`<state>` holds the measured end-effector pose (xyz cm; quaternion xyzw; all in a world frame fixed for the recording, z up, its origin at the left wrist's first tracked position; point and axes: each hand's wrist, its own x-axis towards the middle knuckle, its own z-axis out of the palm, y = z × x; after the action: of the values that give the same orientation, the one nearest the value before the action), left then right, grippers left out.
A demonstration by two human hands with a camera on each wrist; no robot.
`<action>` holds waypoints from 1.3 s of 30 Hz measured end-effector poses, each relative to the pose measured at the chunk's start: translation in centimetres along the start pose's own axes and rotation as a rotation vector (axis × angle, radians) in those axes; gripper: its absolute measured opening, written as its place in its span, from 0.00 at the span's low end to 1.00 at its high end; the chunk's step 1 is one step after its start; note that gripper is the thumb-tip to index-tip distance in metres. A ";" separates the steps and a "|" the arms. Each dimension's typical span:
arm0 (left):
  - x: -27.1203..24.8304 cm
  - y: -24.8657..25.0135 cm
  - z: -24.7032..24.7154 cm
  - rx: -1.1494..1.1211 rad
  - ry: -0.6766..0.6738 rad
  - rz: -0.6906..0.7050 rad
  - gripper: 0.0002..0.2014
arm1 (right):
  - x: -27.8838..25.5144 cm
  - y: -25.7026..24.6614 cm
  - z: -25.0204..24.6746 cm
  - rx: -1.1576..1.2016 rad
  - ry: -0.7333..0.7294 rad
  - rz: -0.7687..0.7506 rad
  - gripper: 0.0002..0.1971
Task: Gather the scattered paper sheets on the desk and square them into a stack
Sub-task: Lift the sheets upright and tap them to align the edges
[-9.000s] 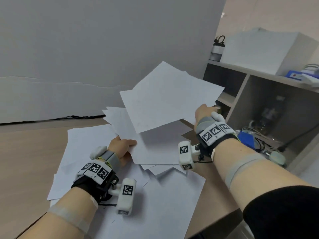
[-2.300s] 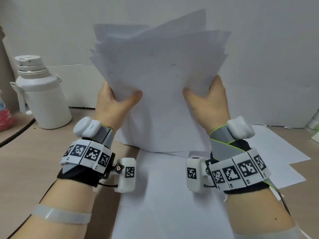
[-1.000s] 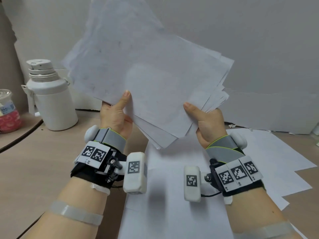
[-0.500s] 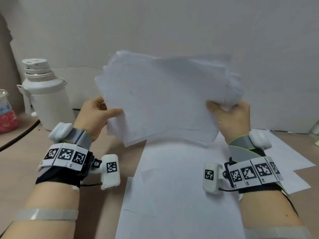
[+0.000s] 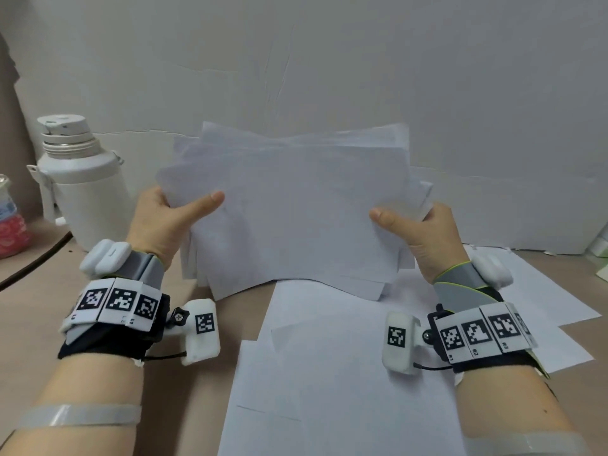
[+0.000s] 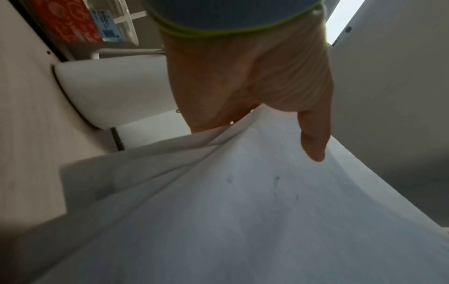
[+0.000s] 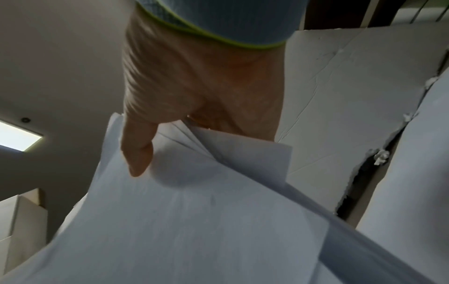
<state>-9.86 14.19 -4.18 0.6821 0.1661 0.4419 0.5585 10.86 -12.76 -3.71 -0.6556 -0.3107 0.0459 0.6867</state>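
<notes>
Paper dominates the head view: a loose bundle of white paper sheets [image 5: 296, 205] is held upright over the middle of the light wooden tabletop [image 5: 39, 317], its bottom edge low against the flat sheets below. The bundle's edges are uneven, with corners sticking out at the top and along both sides. The left hand [image 5: 164, 222] grips the bundle's left edge, thumb lying across the front and fingers curled behind; the left wrist view shows that thumb [image 6: 313, 134] pressed on the front sheet. The right hand [image 5: 424, 232] grips the right edge in the same way, its thumb [image 7: 138, 151] on the front while several sheet corners fan out beside the palm.

More loose white sheets [image 5: 329, 373] lie flat and overlapping on the tabletop below the bundle, reaching the near edge and spreading toward the right edge. A white plastic flask with a screw lid [image 5: 82, 185] stands near the far left corner, with a red-labelled container [image 5: 11, 225] at the left edge. A white foam board [image 5: 329, 77] lines the far edge.
</notes>
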 end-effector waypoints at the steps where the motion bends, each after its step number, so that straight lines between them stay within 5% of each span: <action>1: 0.1 0.0 0.0 -0.030 0.013 0.000 0.19 | 0.0 -0.1 0.1 0.013 0.006 0.001 0.12; 5: 0.3 0.2 0.5 -0.067 0.019 0.017 0.39 | 0.0 -0.8 0.7 0.043 0.087 -0.066 0.21; 11: 0.4 1.0 1.6 0.000 0.029 0.108 0.39 | -0.2 -1.3 2.1 -0.012 0.121 -0.115 0.30; 16: 0.5 -1.0 0.8 -0.047 0.021 -0.035 0.51 | 0.0 -0.6 0.8 -0.038 0.101 -0.012 0.25; 18: 0.4 -1.8 1.0 -0.023 0.003 -0.094 0.48 | 0.0 -0.2 1.1 -0.060 0.061 0.030 0.18; 23: 0.5 -1.6 2.2 0.101 0.049 -0.028 0.20 | 0.1 -0.5 2.7 -0.061 0.129 -0.051 0.12; 27: 1.1 -1.6 1.7 0.133 0.075 -0.005 0.27 | 0.2 -0.5 2.4 -0.084 0.150 -0.013 0.12; 29: 1.0 -1.7 1.5 0.151 0.078 -0.016 0.37 | 0.1 -0.2 2.2 -0.126 0.162 0.042 0.20; 33: 0.8 -1.6 1.7 0.051 0.065 0.031 0.41 | -0.3 -1.2 2.2 -0.223 0.180 -0.036 0.47; 39: 0.6 -1.5 1.6 0.058 0.075 0.054 0.25 | -1.3 -5.2 2.8 -0.501 0.182 -0.314 0.55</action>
<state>-7.81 14.11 -5.30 0.6851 0.1813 0.4772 0.5198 6.66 -11.60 0.54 -0.7498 -0.3469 -0.1979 0.5275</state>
